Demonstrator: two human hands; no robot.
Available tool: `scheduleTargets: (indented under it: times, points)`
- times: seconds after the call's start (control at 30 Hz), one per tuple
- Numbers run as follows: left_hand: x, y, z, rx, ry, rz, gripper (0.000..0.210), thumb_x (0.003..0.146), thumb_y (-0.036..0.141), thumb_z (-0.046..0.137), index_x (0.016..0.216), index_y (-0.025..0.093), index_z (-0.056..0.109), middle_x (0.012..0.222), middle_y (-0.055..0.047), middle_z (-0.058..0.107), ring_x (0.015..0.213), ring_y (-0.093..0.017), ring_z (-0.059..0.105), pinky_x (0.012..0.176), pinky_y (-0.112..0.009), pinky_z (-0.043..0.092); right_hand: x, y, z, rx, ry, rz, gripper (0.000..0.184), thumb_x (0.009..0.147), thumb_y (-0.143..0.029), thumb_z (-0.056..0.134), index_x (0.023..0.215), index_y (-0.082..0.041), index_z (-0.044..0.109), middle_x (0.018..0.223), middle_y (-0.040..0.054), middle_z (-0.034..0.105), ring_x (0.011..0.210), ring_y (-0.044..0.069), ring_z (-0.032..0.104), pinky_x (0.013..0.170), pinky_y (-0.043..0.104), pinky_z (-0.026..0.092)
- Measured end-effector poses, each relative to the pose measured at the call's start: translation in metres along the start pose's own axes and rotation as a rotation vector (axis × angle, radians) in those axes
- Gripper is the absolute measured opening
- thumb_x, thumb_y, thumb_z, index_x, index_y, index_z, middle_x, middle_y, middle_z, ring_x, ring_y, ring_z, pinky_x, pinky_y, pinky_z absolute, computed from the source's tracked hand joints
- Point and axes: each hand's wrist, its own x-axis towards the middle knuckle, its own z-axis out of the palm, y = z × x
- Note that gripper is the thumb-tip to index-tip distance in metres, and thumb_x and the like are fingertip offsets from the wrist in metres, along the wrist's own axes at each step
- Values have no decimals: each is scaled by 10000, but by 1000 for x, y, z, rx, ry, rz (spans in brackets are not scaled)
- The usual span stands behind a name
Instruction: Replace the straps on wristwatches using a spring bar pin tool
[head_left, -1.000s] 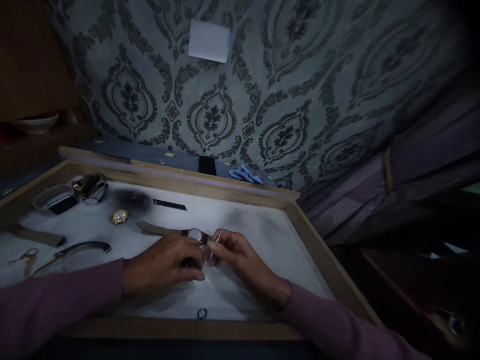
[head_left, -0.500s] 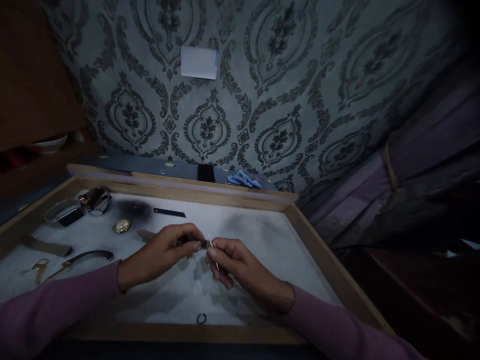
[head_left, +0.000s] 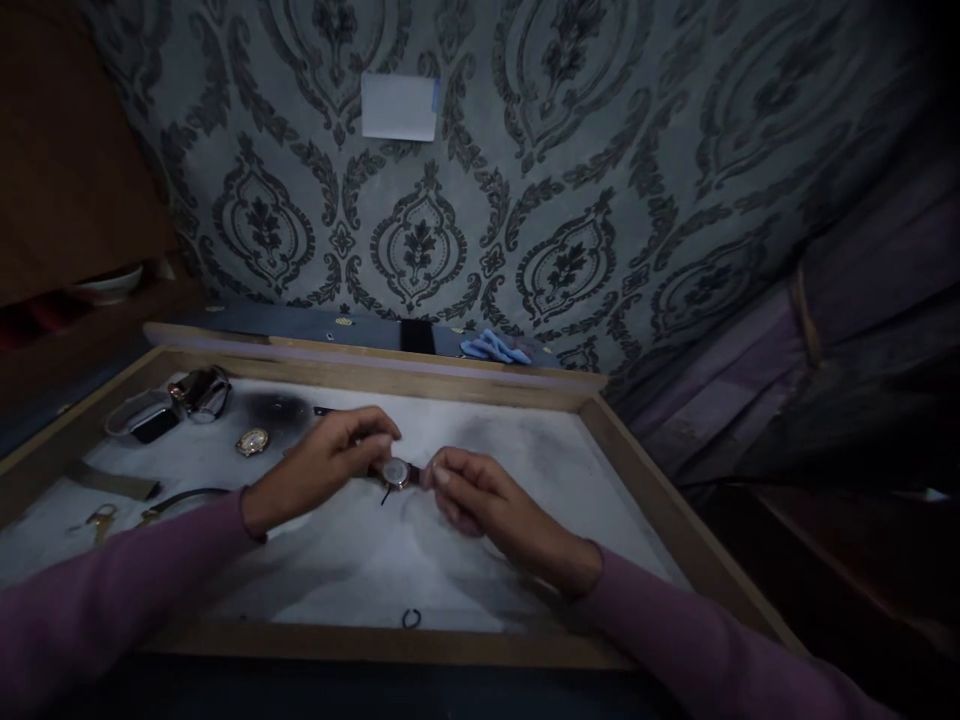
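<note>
A small wristwatch (head_left: 396, 473) with a round face and a dark strap is stretched between my hands, face up, over the white bottom of a shallow wooden tray. My left hand (head_left: 330, 462) is closed on the strap at the watch's left side. On the other side, my right hand (head_left: 491, 505) pinches the strap between thumb and fingers. A thin dark strip hangs just below the watch face. Left of my left hand lies a loose gold watch case (head_left: 252, 441). Parts of the strap are hidden by my fingers.
The wooden tray (head_left: 375, 645) has raised rims. At its left are a smartwatch (head_left: 155, 423), several watches, an olive strap (head_left: 112, 481) and gold clasp parts (head_left: 100, 521). A black ring (head_left: 411, 619) lies by the front rim. Behind the tray is a blue cloth (head_left: 495, 347).
The watch face has come into view between my hands, and they are slightly further apart. The thin silver pin at my right fingers no longer shows. The camera view has shifted slightly.
</note>
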Motion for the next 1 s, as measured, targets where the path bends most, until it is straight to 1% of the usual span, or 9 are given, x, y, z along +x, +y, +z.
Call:
scheduleTargets:
  times: [0.03, 0.1, 0.27, 0.33, 0.53, 0.63, 0.7, 0.83, 1.0]
  points:
    - [2, -3, -5, 128, 58, 10, 202, 896, 334, 474, 915, 164, 581, 776, -3, 590, 704, -146, 529, 625, -257, 393, 2, 1, -4, -14, 72, -19, 319, 876, -476, 541, 832, -161, 537, 532, -87, 384, 421, 59, 250, 407, 205, 171]
    - [5, -9, -13, 389, 58, 28, 180, 899, 304, 470, 915, 171, 590, 849, -21, 605, 742, -163, 525, 648, -278, 378, 7, 2, -12, -75, 183, -34, 281, 880, -449, 497, 832, -173, 517, 524, -97, 325, 424, 70, 203, 410, 215, 154]
    - [4, -12, -8, 684, -224, 64, 149, 891, 301, 541, 962, 174, 575, 968, -49, 551, 909, -218, 514, 749, -319, 381, 17, 10, -23, -321, 219, -21, 241, 900, -341, 393, 792, -173, 527, 519, -81, 300, 453, 99, 238, 446, 231, 201]
    - [4, -11, -2, 761, -261, 47, 127, 872, 266, 568, 964, 179, 558, 969, -45, 539, 911, -222, 502, 731, -310, 370, 21, 12, -23, -371, 211, -21, 232, 889, -301, 414, 755, -167, 548, 520, -70, 313, 478, 106, 277, 468, 234, 224]
    - [14, -15, 4, 645, -264, -37, 149, 822, 260, 603, 896, 199, 488, 890, -2, 549, 814, -187, 512, 669, -278, 341, 22, 9, -21, -565, 218, -30, 194, 876, -230, 505, 725, -150, 597, 594, -22, 489, 568, 123, 421, 549, 245, 289]
    - [15, -16, 5, 596, -261, -132, 186, 782, 241, 622, 876, 201, 466, 861, 8, 554, 781, -178, 512, 644, -271, 326, 18, 5, -20, -713, 181, -36, 123, 863, -193, 551, 867, -141, 663, 717, 25, 641, 638, 147, 534, 599, 251, 344]
    - [14, -15, 6, 595, -262, -123, 162, 788, 226, 597, 851, 202, 450, 859, 7, 546, 773, -174, 505, 642, -270, 318, 16, 4, -19, -812, 118, -52, 159, 851, -144, 557, 941, -151, 687, 793, 43, 697, 682, 158, 590, 629, 252, 377]
    - [8, -12, 9, 574, -266, -81, 91, 826, 208, 534, 857, 206, 449, 834, 13, 545, 764, -170, 501, 647, -271, 308, 17, 6, -20, -835, 38, -77, 213, 827, -73, 531, 863, -166, 719, 754, 20, 714, 646, 141, 609, 608, 230, 394]
    - [6, -11, 13, 515, -274, -20, 85, 863, 234, 482, 787, 197, 487, 749, 20, 528, 709, -156, 483, 638, -273, 301, 15, 7, -16, -849, 47, -106, 207, 825, -78, 542, 859, -159, 730, 702, 17, 705, 610, 134, 602, 579, 222, 384]
